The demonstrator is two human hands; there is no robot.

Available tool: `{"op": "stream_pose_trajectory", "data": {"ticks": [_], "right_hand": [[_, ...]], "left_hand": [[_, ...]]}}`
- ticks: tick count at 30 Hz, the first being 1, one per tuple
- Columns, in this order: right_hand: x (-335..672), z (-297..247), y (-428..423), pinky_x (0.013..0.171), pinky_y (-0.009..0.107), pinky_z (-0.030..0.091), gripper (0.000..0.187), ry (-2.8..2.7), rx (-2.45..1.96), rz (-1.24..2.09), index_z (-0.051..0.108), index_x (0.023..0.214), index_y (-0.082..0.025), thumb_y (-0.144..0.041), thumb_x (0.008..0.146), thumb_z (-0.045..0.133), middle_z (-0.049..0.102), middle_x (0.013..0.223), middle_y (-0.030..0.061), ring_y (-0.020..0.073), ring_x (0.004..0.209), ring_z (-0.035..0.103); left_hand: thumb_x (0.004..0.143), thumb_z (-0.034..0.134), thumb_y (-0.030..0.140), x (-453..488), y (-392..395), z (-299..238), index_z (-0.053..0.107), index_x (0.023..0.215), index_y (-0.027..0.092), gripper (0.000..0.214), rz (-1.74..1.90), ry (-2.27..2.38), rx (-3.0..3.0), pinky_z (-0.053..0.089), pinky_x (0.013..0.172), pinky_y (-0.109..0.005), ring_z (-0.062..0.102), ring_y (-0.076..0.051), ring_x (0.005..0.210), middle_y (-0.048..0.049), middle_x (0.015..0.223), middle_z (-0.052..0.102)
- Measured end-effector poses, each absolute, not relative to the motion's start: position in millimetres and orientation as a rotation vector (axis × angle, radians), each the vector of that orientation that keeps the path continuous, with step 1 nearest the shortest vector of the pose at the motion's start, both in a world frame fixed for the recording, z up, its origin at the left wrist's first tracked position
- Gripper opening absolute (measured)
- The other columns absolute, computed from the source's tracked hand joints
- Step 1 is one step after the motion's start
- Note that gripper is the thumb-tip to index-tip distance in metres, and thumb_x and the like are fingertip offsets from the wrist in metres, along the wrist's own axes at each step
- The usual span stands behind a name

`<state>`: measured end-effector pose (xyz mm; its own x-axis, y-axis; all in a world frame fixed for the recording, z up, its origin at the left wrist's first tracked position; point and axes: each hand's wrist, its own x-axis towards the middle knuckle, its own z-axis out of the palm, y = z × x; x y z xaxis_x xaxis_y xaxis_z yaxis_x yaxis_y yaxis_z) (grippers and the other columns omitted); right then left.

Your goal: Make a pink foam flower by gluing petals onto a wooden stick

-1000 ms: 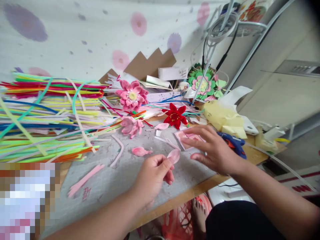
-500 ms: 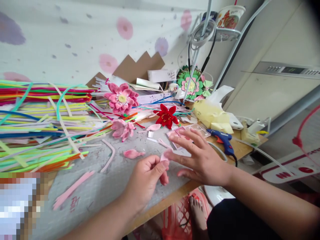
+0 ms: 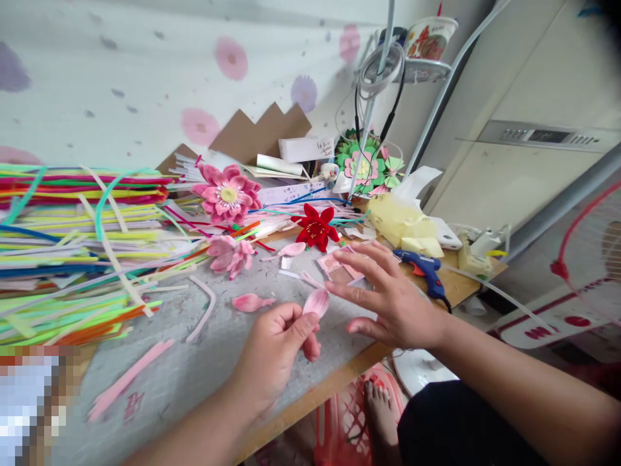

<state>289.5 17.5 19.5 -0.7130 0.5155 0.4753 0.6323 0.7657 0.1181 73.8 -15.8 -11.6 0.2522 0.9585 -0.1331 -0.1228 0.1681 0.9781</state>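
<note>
A pale pink fuzzy petal (image 3: 316, 302) is pinched between the thumb and finger of my left hand (image 3: 284, 336), its rounded tip pointing up. My right hand (image 3: 383, 294) hovers just right of it with fingers spread; a fingertip is close to the petal's edge, and I cannot tell whether they touch. On the grey mat left of my hands lies a darker pink petal (image 3: 251, 302). Behind it is a light pink flower (image 3: 230, 254). Another pale petal (image 3: 292, 249) rests near a red flower (image 3: 317, 226). A pink shadow palette (image 3: 342, 265) is partly behind my right hand.
Bundles of coloured pipe cleaners (image 3: 72, 252) cover the table's left side. Pink pipe cleaners (image 3: 130, 375) lie at the front left. A large pink flower (image 3: 228, 194) stands at the back. A blue glue gun (image 3: 424, 268) and its cord lie at the right edge.
More of the pale petal's face now shows above my left fingers. My right fingertips have moved slightly off it. The whole view has shifted a little.
</note>
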Motion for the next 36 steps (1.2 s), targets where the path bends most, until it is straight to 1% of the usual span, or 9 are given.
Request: {"op": "stream_pose_trajectory", "data": {"ticks": [3, 5, 8, 10, 12, 15, 21, 26, 36], "right_hand": [[285.2, 17.3, 16.9, 0.104, 0.061, 0.018, 0.056, -2.581, -0.827, -0.318, 0.049, 0.129, -0.036, -0.061, 0.079, 0.053, 0.032, 0.146, 0.0063, 0.0355, 0.131, 0.025], [280.3, 15.4, 19.0, 0.103, 0.061, 0.021, 0.054, -2.544, -0.838, -0.235, 0.052, 0.128, -0.031, -0.056, 0.081, 0.054, 0.035, 0.144, 0.0092, 0.0359, 0.131, 0.025], [273.7, 14.9, 24.5, 0.098, 0.05, 0.036, 0.034, -2.383, -0.8, 0.055, 0.06, 0.118, -0.022, -0.036, 0.089, 0.052, 0.053, 0.126, 0.0126, 0.0273, 0.12, 0.042], [270.9, 16.4, 27.3, 0.087, 0.039, 0.046, 0.023, -2.274, -0.731, 0.288, 0.065, 0.107, -0.019, -0.026, 0.09, 0.052, 0.063, 0.105, 0.0104, 0.0195, 0.101, 0.056], [269.2, 18.7, 28.2, 0.077, 0.032, 0.049, 0.017, -2.217, -0.673, 0.441, 0.068, 0.098, -0.016, -0.023, 0.086, 0.058, 0.065, 0.09, 0.0082, 0.0156, 0.085, 0.06], [268.1, 22.1, 27.3, 0.07, 0.029, 0.049, 0.012, -2.218, -0.6, 0.494, 0.07, 0.089, -0.014, -0.021, 0.082, 0.064, 0.065, 0.081, 0.0074, 0.0145, 0.076, 0.06], [267.9, 25.1, 25.6, 0.068, 0.029, 0.05, 0.013, -2.242, -0.54, 0.549, 0.069, 0.084, -0.014, -0.024, 0.084, 0.062, 0.067, 0.077, 0.0082, 0.0148, 0.074, 0.061], [265.7, 24.5, 21.2, 0.066, 0.029, 0.05, 0.014, -2.26, -0.527, 0.589, 0.068, 0.083, -0.013, -0.024, 0.085, 0.06, 0.068, 0.075, 0.0088, 0.0149, 0.071, 0.062], [261.1, 20.0, 14.9, 0.065, 0.028, 0.051, 0.018, -2.315, -0.522, 0.588, 0.068, 0.084, -0.014, -0.026, 0.088, 0.055, 0.068, 0.076, 0.0087, 0.0147, 0.072, 0.062]], "left_hand": [[0.081, 0.059, 0.036, 74.3, -16.5, -9.4, 0.056, 0.065, 0.016, 0.025, 1.008, 0.951, 1.07, 0.047, 0.065, -0.031, 0.05, -0.01, 0.048, 0.0045, 0.045, 0.054], [0.081, 0.059, 0.036, 74.0, -17.0, -9.5, 0.057, 0.066, 0.016, 0.025, 0.998, 0.929, 1.074, 0.047, 0.067, -0.032, 0.049, -0.01, 0.048, 0.0047, 0.046, 0.055], [0.081, 0.059, 0.036, 73.0, -17.2, -11.4, 0.057, 0.064, 0.017, 0.026, 0.955, 0.938, 1.118, 0.047, 0.069, -0.032, 0.049, -0.009, 0.047, 0.0044, 0.046, 0.056], [0.081, 0.059, 0.036, 72.7, -17.1, -12.7, 0.056, 0.063, 0.017, 0.026, 0.942, 0.959, 1.136, 0.046, 0.067, -0.031, 0.048, -0.01, 0.047, 0.0043, 0.044, 0.055], [0.08, 0.059, 0.037, 72.8, -17.2, -13.0, 0.055, 0.061, 0.018, 0.027, 0.933, 0.972, 1.136, 0.046, 0.065, -0.03, 0.048, -0.01, 0.047, 0.0046, 0.041, 0.053], [0.079, 0.059, 0.036, 73.0, -17.6, -12.0, 0.053, 0.059, 0.019, 0.028, 0.905, 0.974, 1.126, 0.046, 0.064, -0.03, 0.047, -0.011, 0.046, 0.005, 0.038, 0.05], [0.079, 0.057, 0.034, 71.3, -17.5, -8.4, 0.056, 0.058, 0.018, 0.026, 0.861, 0.928, 1.121, 0.044, 0.064, -0.029, 0.049, -0.012, 0.048, 0.0035, 0.04, 0.052], [0.079, 0.057, 0.034, 72.3, -16.9, -5.4, 0.058, 0.062, 0.016, 0.025, 0.789, 0.916, 1.152, 0.038, 0.059, -0.026, 0.05, -0.012, 0.055, 0.0003, 0.054, 0.059], [0.077, 0.06, 0.033, 75.6, -17.4, -8.7, 0.052, 0.06, 0.017, 0.024, 0.791, 0.908, 1.057, 0.039, 0.052, -0.025, 0.037, -0.009, 0.047, 0.0072, 0.044, 0.039]]}}
